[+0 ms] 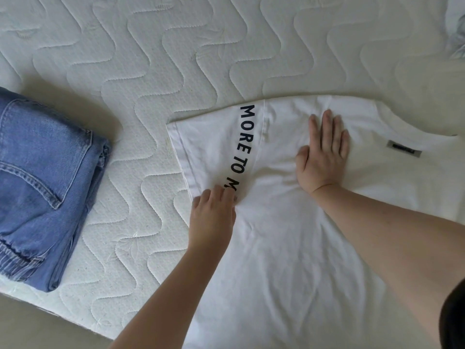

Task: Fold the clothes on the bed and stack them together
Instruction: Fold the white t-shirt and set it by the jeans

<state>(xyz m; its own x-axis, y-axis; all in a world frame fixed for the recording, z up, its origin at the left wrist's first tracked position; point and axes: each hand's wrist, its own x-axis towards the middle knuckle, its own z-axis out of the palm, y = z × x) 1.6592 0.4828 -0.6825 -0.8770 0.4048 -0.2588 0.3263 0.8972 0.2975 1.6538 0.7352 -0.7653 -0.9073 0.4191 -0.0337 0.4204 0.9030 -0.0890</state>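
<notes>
Two hands work a white T-shirt flat on the bed, folded jeans waiting to the left.

The left hand pinches a gather of cloth by the sleeve seam; the right hand lies released, fingers straight, pressing the white T-shirt near its collar. The shirt looks light, soft and quick to wrinkle, best taken by seams or hems. Its sleeve reads "MORE TO M…", the rest hidden; a small dark label is unreadable. Folded blue jeans sit well apart on the quilted mattress.
</notes>
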